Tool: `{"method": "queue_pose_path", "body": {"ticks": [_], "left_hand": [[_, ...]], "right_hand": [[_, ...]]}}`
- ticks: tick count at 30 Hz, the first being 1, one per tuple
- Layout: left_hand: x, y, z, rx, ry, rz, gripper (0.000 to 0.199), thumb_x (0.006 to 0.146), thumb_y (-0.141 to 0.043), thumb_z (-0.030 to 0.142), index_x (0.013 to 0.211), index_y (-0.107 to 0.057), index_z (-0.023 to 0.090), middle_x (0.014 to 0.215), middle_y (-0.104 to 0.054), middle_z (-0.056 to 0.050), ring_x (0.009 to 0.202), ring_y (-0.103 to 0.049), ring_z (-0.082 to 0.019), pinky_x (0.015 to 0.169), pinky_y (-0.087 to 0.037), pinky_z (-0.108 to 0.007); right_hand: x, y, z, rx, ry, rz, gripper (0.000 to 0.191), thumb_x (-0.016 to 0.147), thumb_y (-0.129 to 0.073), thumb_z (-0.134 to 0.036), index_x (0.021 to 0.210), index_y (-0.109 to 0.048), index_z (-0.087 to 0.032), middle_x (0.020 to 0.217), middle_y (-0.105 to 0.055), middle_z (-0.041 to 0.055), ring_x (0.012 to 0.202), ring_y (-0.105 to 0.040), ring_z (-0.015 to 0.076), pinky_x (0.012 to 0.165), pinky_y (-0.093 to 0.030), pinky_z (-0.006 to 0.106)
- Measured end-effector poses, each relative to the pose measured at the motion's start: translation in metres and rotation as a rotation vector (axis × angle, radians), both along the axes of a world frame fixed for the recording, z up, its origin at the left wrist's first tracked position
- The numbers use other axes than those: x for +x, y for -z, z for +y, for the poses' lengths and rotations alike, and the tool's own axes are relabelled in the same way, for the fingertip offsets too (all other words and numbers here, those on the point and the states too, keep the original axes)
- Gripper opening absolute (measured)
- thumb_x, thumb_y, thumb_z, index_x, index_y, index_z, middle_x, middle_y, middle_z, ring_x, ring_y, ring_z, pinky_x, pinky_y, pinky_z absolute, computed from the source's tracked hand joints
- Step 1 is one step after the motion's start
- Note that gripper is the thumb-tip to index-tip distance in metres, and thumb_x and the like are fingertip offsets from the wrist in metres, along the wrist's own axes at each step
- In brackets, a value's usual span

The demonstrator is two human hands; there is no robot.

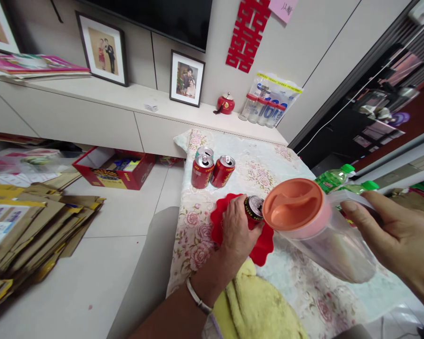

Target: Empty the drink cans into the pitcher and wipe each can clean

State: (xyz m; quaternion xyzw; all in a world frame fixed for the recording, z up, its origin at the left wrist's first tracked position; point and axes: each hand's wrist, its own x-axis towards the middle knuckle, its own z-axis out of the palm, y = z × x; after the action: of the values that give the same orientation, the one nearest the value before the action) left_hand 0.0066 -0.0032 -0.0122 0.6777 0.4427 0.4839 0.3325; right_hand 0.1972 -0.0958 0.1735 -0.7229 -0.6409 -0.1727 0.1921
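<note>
I had the left hand (237, 226) wrapped around a red-and-black can (253, 212) over the red scalloped tray (265, 247), can's open top showing. The right hand (392, 230) gripped the clear pitcher (335, 254) by its handle (355, 201). Pitcher was tipped, orange lid (293, 202) at the can's rim; couldn't tell if touching. Three more cans (202, 174) stood beyond the tray.

Pale wall (286, 47) | dark screen (162, 14) | low white cabinet (92, 108) | tiled floor (102, 263)
</note>
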Motion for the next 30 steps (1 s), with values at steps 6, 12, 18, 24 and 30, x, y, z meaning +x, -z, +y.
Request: {"method": "queue_pose_path", "body": {"ticks": [6,12,18,24,30], "left_hand": [[-0.0008,-0.0010,0.0003,-0.012,0.007,-0.003,0.074,0.075,-0.087,0.016,0.138,-0.048,0.022,0.136,-0.069,-0.015,0.131,-0.065,-0.038,0.108,-0.056,-0.061],[-0.0016,-0.0016,0.0002,-0.010,0.014,-0.004,0.073,0.075,-0.087,0.016,0.137,-0.049,0.021,0.136,-0.069,-0.016,0.131,-0.065,-0.038,0.108,-0.056,-0.061],[-0.0013,-0.0012,0.0000,-0.008,0.007,-0.007,0.072,0.075,-0.087,0.017,0.137,-0.049,0.022,0.135,-0.069,-0.015,0.130,-0.066,-0.038,0.108,-0.056,-0.061],[-0.0014,-0.0022,-0.0002,-0.026,0.013,-0.003,0.073,0.075,-0.086,0.015,0.138,-0.049,0.022,0.136,-0.069,-0.015,0.132,-0.065,-0.038,0.108,-0.055,-0.061],[-0.0010,-0.0004,-0.0003,-0.011,-0.001,-0.008,0.073,0.075,-0.086,0.016,0.138,-0.049,0.023,0.136,-0.069,-0.014,0.130,-0.066,-0.038,0.107,-0.056,-0.061]], "right_hand": [[-0.0005,-0.0012,-0.0004,0.006,-0.008,-0.010,0.055,0.099,-0.042,-0.074,0.066,-0.036,-0.030,0.049,-0.036,-0.0011,0.042,-0.038,0.0171,0.046,-0.029,0.035],[-0.0026,-0.0017,0.0004,0.007,-0.018,-0.015,0.055,0.100,-0.043,-0.072,0.066,-0.035,-0.031,0.048,-0.034,-0.0013,0.042,-0.035,0.0167,0.045,-0.028,0.035],[-0.0006,-0.0009,0.0007,0.009,-0.014,-0.012,0.055,0.099,-0.042,-0.074,0.066,-0.034,-0.031,0.048,-0.035,-0.0009,0.041,-0.035,0.0170,0.044,-0.027,0.034],[0.0008,0.0005,-0.0007,0.024,-0.027,-0.003,0.056,0.099,-0.043,-0.075,0.066,-0.034,-0.031,0.048,-0.034,-0.0012,0.041,-0.034,0.0170,0.044,-0.027,0.035],[-0.0037,-0.0011,0.0000,0.014,-0.029,-0.019,0.056,0.100,-0.043,-0.073,0.066,-0.033,-0.030,0.048,-0.033,-0.0015,0.041,-0.034,0.0167,0.044,-0.027,0.034]]}}
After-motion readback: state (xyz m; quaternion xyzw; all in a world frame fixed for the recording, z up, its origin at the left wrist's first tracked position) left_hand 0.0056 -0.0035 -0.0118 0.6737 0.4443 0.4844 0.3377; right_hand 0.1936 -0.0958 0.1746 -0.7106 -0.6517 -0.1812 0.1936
